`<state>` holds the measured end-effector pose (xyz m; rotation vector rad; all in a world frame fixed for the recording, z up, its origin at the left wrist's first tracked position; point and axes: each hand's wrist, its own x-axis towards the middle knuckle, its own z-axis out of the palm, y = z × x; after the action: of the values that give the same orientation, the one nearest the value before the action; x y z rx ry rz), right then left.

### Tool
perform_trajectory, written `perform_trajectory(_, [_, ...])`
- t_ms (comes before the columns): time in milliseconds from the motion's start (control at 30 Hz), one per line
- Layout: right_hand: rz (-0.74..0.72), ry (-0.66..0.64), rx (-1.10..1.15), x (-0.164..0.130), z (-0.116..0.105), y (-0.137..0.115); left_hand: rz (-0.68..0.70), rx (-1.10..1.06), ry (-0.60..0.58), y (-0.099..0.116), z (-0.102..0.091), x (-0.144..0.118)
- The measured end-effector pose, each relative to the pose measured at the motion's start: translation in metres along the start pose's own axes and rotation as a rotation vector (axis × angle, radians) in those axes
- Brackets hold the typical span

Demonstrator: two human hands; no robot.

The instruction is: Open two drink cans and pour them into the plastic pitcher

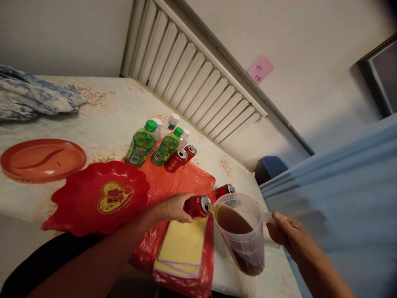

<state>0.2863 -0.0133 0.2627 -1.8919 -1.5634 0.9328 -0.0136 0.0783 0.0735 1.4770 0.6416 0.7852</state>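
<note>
My left hand (pixel 175 208) is wrapped round a red drink can (pixel 196 207), its open top facing the spout of a clear plastic pitcher (pixel 240 236). By its handle, my right hand (pixel 288 229) grips this pitcher, which is tilted toward the can and holds brown liquid. Spout and can opening meet or nearly meet; a little liquid shows there. Beneath the can lies a folded yellow cloth (pixel 182 244) on a red plastic bag (pixel 198 176). Another red can (pixel 223 190) stands just behind the pitcher, partly hidden by it.
Two green-capped bottles (pixel 141 145) stand at the back beside two more red cans (pixel 176 160) and several white-capped bottles (pixel 173 121). A red scalloped tray (pixel 77 194) and an orange plate (pixel 43 159) lie to the left. Patterned fabric (pixel 34 95) is bunched farther back. A radiator (pixel 192 70) lines the wall.
</note>
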Motion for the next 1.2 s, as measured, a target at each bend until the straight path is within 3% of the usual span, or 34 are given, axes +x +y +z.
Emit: perform_trajectory(1200, [0.0,0.005,0.031,0.003,0.003,0.003,0.052,0.031,0.005,-0.013,0.0,0.003])
